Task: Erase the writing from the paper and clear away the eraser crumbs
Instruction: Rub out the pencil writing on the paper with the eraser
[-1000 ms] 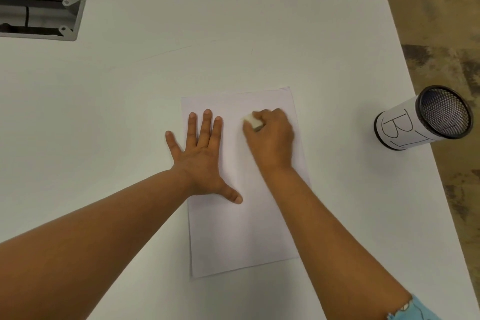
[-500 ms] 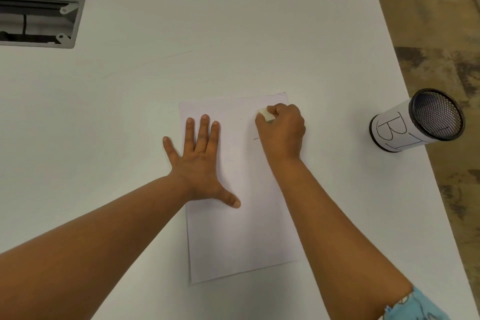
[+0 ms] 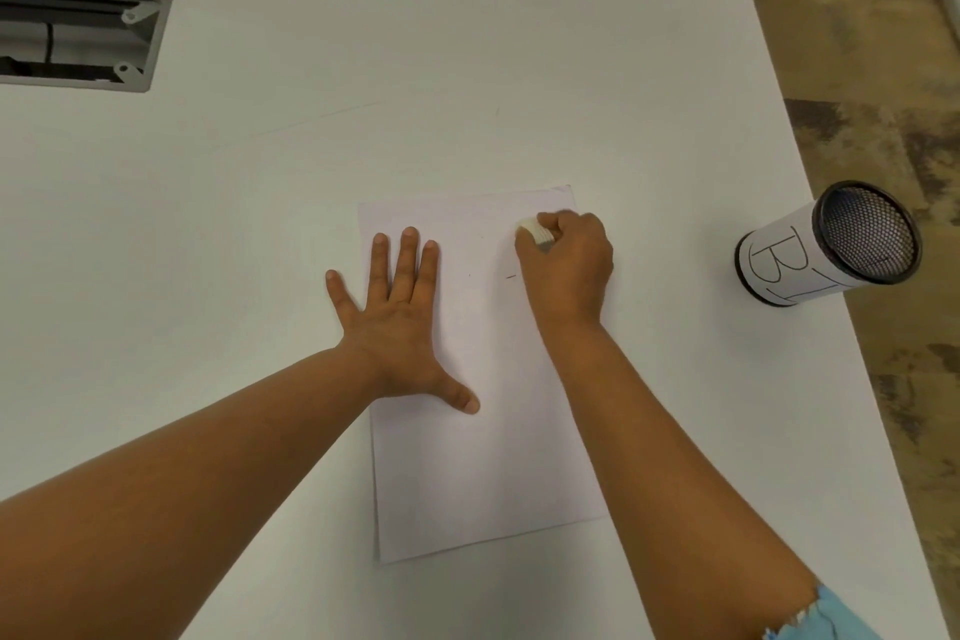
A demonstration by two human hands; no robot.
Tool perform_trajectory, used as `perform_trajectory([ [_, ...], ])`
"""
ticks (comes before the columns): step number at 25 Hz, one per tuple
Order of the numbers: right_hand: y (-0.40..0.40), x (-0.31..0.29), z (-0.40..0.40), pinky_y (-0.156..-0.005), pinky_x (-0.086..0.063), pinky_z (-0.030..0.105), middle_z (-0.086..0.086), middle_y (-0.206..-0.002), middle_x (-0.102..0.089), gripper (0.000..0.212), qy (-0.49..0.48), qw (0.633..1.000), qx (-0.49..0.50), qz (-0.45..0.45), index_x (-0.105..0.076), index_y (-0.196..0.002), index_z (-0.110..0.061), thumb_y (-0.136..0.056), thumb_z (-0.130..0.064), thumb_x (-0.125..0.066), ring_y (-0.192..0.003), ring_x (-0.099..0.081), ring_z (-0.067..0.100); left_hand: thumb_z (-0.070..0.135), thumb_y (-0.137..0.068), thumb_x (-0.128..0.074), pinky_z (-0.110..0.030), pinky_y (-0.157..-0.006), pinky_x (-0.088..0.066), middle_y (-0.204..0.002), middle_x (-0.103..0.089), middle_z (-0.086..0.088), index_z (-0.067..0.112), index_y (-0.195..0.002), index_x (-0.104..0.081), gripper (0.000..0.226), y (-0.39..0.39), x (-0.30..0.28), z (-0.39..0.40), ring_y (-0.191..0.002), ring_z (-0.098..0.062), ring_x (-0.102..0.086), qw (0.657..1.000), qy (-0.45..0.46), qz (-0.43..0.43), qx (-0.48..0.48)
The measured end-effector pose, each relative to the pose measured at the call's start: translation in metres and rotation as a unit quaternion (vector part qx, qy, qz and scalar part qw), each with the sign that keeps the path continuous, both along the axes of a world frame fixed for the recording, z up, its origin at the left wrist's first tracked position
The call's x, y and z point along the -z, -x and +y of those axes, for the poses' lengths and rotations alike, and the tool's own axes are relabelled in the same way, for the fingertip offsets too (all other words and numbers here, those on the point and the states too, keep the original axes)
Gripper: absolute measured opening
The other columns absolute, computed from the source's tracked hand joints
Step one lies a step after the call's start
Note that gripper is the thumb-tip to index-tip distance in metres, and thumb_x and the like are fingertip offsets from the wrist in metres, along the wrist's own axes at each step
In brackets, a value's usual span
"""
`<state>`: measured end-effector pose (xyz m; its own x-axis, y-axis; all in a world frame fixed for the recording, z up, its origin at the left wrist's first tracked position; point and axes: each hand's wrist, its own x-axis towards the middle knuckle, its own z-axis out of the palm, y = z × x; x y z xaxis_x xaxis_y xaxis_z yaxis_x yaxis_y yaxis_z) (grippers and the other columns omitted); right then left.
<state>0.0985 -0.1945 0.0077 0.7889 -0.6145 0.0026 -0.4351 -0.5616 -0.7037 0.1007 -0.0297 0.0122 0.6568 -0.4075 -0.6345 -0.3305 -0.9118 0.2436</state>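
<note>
A white sheet of paper (image 3: 488,457) lies flat near the middle of a white worktop (image 3: 363,68), its long side running away from the person and its far right corner slightly turned. A short dark trace of writing (image 3: 511,277) shows on the upper half of the sheet, just left of the right hand; a fainter speck sits a little further left. The right hand (image 3: 569,265) is curled into a loose fist over the paper's upper right area, fingers clamped around a small white eraser (image 3: 535,230) whose end pokes out on the thumb side and meets the sheet. The left hand (image 3: 400,322) is spread wide and pressed palm down on the paper's left edge: the three middle fingers and the thumb lie on the sheet, while the little finger rests on the bare worktop beside it. It grasps nothing. Both forearms reach in from the bottom of the view, a light blue sleeve (image 3: 831,618) showing at the right elbow. Well to the right, near the worktop's edge, stands a black mesh cup (image 3: 826,244) wrapped in a white label with handwritten letters. A grey metal housing (image 3: 78,0) occupies the far left corner. Mottled brown floor (image 3: 883,68) runs along the right side.
</note>
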Motion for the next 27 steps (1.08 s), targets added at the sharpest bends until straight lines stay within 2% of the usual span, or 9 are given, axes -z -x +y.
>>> perform_trajectory([
  [2,0.023,0.003,0.012,-0.068,-0.04,0.017,0.01,-0.094,-0.059,0.021,-0.005,1.0,0.004,-0.025,-0.064,-0.095,-0.006,-0.079,-0.018,-0.068,-0.077,-0.06,0.022,0.088,-0.029,-0.058,-0.064,-0.095,0.023,-0.118,0.063,0.009,0.03,-0.108,0.058,0.152,0.0,0.0,0.0,-0.115,-0.021,0.055,1.0,0.0,0.0,0.0],
  [6,0.054,0.008,0.019,-0.069,-0.047,0.021,0.008,-0.093,-0.059,0.021,-0.014,0.999,-0.051,-0.012,-0.065,-0.094,-0.006,-0.078,-0.019,-0.069,-0.076,-0.059,0.017,0.087,-0.03,-0.06,-0.064,-0.096,0.022,-0.116,0.063,0.009,0.03,-0.107,0.058,0.152,0.0,-0.001,0.001,-0.114,-0.02,0.055,1.0,-0.002,0.001,-0.001],
  [10,0.042,0.005,0.001,-0.067,-0.04,0.02,0.012,-0.092,-0.06,0.02,0.0,0.999,0.037,-0.005,-0.065,-0.091,-0.004,-0.077,-0.017,-0.07,-0.077,-0.06,0.022,0.088,-0.028,-0.059,-0.064,-0.096,0.022,-0.117,0.063,0.01,0.031,-0.107,0.058,0.152,0.0,-0.003,0.0,-0.114,-0.02,0.055,1.0,-0.002,0.002,-0.003],
  [14,0.05,0.007,0.011,-0.066,-0.035,0.014,0.009,-0.092,-0.059,0.02,0.025,0.998,-0.049,0.005,-0.065,-0.091,-0.006,-0.077,-0.019,-0.069,-0.074,-0.056,0.016,0.088,-0.029,-0.06,-0.063,-0.096,0.022,-0.117,0.063,0.01,0.031,-0.107,0.058,0.152,0.0,-0.002,0.0,-0.114,-0.02,0.055,1.0,0.001,0.003,-0.002],
  [18,0.04,0.004,-0.011,-0.068,-0.041,0.022,0.013,-0.091,-0.06,0.02,0.017,1.0,0.021,0.002,-0.065,-0.091,-0.004,-0.077,-0.019,-0.069,-0.077,-0.06,0.023,0.088,-0.028,-0.059,-0.064,-0.096,0.022,-0.118,0.062,0.01,0.031,-0.108,0.057,0.152,0.0,-0.001,0.0,-0.113,-0.019,0.056,1.0,0.005,0.001,-0.002],
  [22,0.048,0.005,-0.001,-0.066,-0.037,0.018,0.007,-0.088,-0.057,0.017,0.027,0.998,-0.054,0.007,-0.064,-0.091,-0.008,-0.078,-0.019,-0.068,-0.072,-0.051,0.013,0.088,-0.028,-0.059,-0.064,-0.096,0.022,-0.117,0.063,0.01,0.031,-0.107,0.058,0.152,0.0,0.002,0.001,-0.112,-0.019,0.057,1.0,0.008,-0.007,-0.003],
  [25,0.042,0.0,-0.021,-0.069,-0.039,0.019,0.008,-0.093,-0.059,0.021,0.0,1.0,-0.007,0.012,-0.064,-0.094,-0.007,-0.079,-0.02,-0.068,-0.075,-0.053,0.014,0.088,-0.026,-0.059,-0.064,-0.096,0.022,-0.117,0.063,0.011,0.031,-0.108,0.057,0.153,0.001,0.004,0.002,-0.113,-0.018,0.056,1.0,0.014,-0.01,-0.007],
  [27,0.052,-0.001,-0.021,-0.068,-0.041,0.016,0.005,-0.09,-0.059,0.019,-0.026,0.999,0.024,-0.025,-0.064,-0.093,-0.009,-0.078,-0.019,-0.069,-0.073,-0.054,0.008,0.088,-0.025,-0.058,-0.064,-0.096,0.022,-0.118,0.062,0.012,0.032,-0.108,0.057,0.153,0.001,0.006,0.001,-0.114,-0.019,0.056,1.0,0.02,-0.018,-0.008],
])
